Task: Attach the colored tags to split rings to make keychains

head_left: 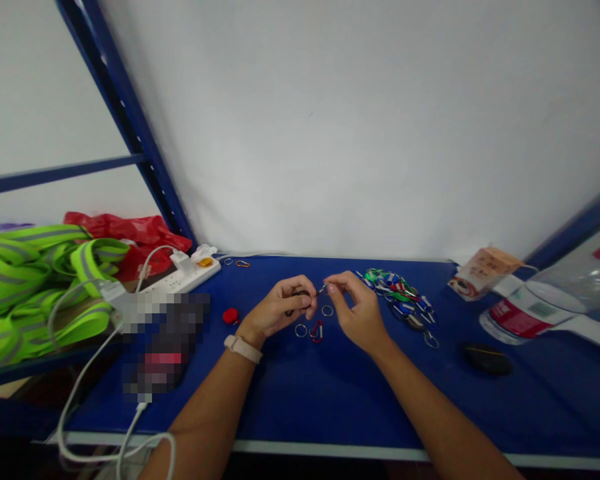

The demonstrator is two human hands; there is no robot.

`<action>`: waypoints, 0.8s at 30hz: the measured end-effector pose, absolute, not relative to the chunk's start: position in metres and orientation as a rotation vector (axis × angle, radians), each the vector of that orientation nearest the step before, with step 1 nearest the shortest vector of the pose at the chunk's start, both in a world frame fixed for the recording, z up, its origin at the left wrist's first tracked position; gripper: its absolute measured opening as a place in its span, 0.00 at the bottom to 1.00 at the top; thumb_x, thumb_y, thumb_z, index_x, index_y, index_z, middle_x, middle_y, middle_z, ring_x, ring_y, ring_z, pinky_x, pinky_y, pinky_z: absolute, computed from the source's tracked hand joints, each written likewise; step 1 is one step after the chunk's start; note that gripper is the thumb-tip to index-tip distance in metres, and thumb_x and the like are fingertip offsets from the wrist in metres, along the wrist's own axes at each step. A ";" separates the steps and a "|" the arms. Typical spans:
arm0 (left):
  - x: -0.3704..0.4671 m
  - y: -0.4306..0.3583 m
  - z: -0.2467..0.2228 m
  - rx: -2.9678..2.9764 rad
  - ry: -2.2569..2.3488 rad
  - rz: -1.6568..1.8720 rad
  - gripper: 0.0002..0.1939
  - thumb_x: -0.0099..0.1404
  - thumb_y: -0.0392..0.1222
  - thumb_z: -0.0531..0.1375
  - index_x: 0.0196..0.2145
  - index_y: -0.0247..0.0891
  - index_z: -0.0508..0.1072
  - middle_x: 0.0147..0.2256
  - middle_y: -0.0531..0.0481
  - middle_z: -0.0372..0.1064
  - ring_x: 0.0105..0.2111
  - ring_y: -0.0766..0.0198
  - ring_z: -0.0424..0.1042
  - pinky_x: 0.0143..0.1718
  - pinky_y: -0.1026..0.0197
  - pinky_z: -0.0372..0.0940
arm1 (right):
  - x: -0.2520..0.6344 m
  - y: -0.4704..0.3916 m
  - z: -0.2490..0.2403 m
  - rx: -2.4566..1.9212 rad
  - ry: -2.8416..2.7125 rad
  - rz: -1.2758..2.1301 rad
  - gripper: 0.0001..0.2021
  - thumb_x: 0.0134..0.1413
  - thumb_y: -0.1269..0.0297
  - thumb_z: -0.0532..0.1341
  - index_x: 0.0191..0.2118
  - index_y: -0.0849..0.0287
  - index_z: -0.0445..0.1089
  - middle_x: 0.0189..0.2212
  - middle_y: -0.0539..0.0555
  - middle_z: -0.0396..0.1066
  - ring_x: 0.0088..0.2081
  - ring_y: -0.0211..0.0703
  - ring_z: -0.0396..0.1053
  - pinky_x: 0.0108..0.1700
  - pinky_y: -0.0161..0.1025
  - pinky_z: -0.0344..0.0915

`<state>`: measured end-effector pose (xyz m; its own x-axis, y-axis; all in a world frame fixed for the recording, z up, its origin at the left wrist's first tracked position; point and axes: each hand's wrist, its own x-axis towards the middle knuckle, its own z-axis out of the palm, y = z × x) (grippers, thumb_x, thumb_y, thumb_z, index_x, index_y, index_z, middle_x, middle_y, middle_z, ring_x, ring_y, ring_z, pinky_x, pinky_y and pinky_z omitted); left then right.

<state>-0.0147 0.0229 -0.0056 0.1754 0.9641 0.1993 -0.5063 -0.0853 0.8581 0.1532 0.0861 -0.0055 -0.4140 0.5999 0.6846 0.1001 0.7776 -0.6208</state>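
Near the centre of the frame, we see our left hand with its fingers curled around a small, dark, rounded object, its exact kind too small to tell. Facing it, our right hand pinches a small silvery metal piece between thumb and fingertips, near the left hand's fingers; we cannot tell whether the piece joins the dark object. Just below our hands, on the blue tabletop, lie a thin silver ring, a second silver ring and a red metal carabiner. Right of the right hand spreads a tangled pile of green, blue, silver and red clips and rings. Left of the left hand sits a round red object, and farther up, by the white power strip, a gold-coloured carabiner. At the right of the frame, we have a black rounded object, an orange-and-white box and a clear plastic bottle with a red-and-white label.
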 end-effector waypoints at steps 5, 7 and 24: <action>-0.016 0.024 -0.007 1.012 0.593 1.343 0.10 0.55 0.36 0.67 0.34 0.32 0.71 0.26 0.50 0.70 0.25 0.68 0.69 0.28 0.66 0.60 | 0.153 0.086 -0.005 -0.526 -1.946 0.601 0.06 0.63 0.65 0.55 0.39 0.57 0.69 0.32 0.53 0.70 0.34 0.41 0.68 0.38 0.39 0.65; -0.016 0.025 -0.008 1.014 0.602 1.340 0.10 0.56 0.37 0.67 0.34 0.32 0.71 0.25 0.51 0.69 0.25 0.68 0.69 0.28 0.66 0.60 | 0.153 0.086 -0.005 -0.524 -1.948 0.597 0.06 0.63 0.65 0.55 0.39 0.57 0.69 0.32 0.53 0.69 0.33 0.40 0.68 0.37 0.39 0.65; -0.018 0.028 -0.014 1.071 0.656 1.366 0.11 0.58 0.40 0.67 0.36 0.34 0.71 0.24 0.52 0.68 0.24 0.69 0.68 0.26 0.68 0.58 | 0.153 0.087 -0.006 -0.529 -1.959 0.595 0.07 0.63 0.64 0.55 0.39 0.57 0.70 0.32 0.53 0.70 0.33 0.41 0.67 0.37 0.39 0.65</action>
<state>-0.0182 0.0277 -0.0139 0.1461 0.9678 0.2048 -0.4453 -0.1205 0.8872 0.1534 0.0866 -0.0057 -0.4222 0.5921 0.6864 0.1107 0.7852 -0.6093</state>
